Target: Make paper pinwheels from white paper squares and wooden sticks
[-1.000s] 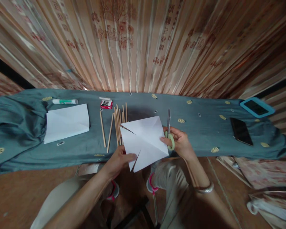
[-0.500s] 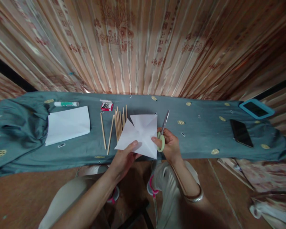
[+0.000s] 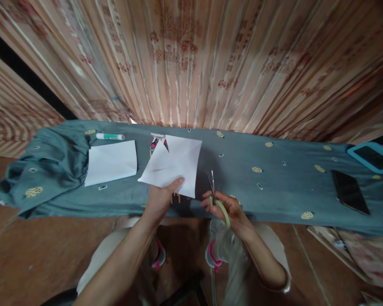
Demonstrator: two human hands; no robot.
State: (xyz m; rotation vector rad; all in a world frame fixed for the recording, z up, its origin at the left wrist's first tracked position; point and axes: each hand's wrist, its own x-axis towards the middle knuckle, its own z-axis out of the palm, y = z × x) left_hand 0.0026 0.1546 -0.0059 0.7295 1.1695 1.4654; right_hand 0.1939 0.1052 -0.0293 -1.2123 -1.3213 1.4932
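My left hand grips a white sheet of paper by its near edge, thumb on top. A slit runs in from the sheet's upper left side, and creases cross it. To the right, my right hand is closed round the green-handled scissors, whose blades point away from me and stand slightly apart. The blades are clear of the paper. Beneath the sheet, the ends of several wooden sticks show; the rest of them is hidden. A small red box is partly covered by the sheet's far left corner.
On the green cloth to the left lie a stack of white paper and a glue stick. Far right are a black phone and a blue-framed tablet. A patterned curtain hangs behind.
The paper has moved left and away from me in my left hand, now covering most of the sticks. My right hand has let go of the paper, and the scissors' blades have parted.
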